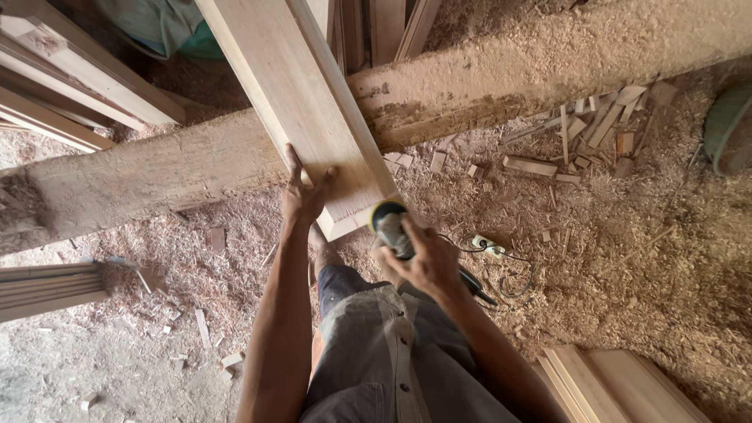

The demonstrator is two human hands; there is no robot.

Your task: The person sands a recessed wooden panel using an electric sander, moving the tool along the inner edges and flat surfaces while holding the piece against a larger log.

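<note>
Head view: right hand (427, 262) around grinder (389, 225)

A woodworking space seen from above, with a floor (627, 258) buried in pale sawdust and curled shavings. A thick, rough log beam (157, 168), dusted with sawdust, runs slantwise across the whole view. Small offcut blocks (595, 129) lie scattered on the shavings at the right, behind the beam. Long planed boards (70, 74) are stacked at the upper left, more board ends (43, 286) jut in from the left edge, and a neat pile of light planks (619, 384) sits at the lower right. A green, rounded container (730, 129) shows at the right edge. At the lower left the ground is bare and grey. The light is warm, soft daylight.
</note>
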